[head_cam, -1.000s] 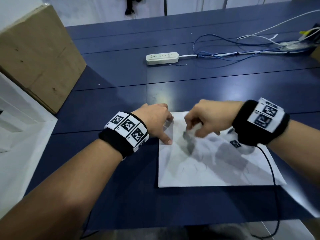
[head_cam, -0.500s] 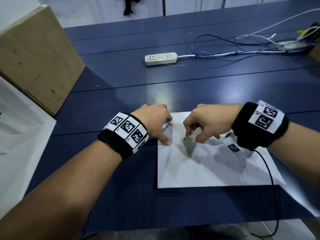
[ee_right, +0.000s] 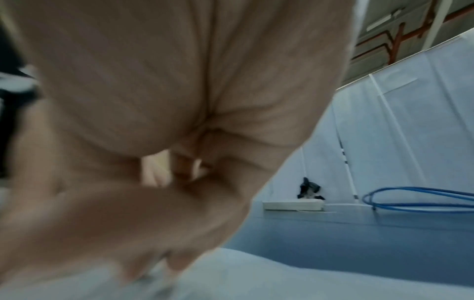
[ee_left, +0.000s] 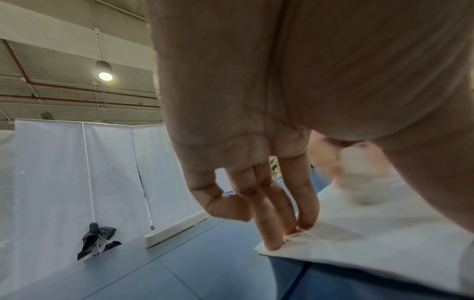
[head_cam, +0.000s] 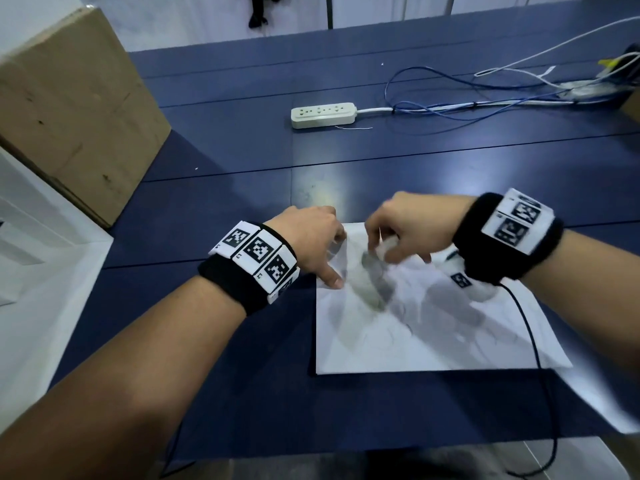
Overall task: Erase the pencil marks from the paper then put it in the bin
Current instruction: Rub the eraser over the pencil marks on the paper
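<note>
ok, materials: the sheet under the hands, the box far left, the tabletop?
Sheet: thin white paper, matte; it creases and buckles by the left hand. Box: brown corrugated cardboard by the look, matte, scuffed faces. Tabletop: dark blue panels with visible seams and a soft sheen, probably laminate or painted board; cannot tell which.

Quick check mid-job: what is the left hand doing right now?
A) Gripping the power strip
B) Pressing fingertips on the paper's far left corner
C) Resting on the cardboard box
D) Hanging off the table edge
B: the left hand has its fingertips planted on the paper at its far left corner.
</note>
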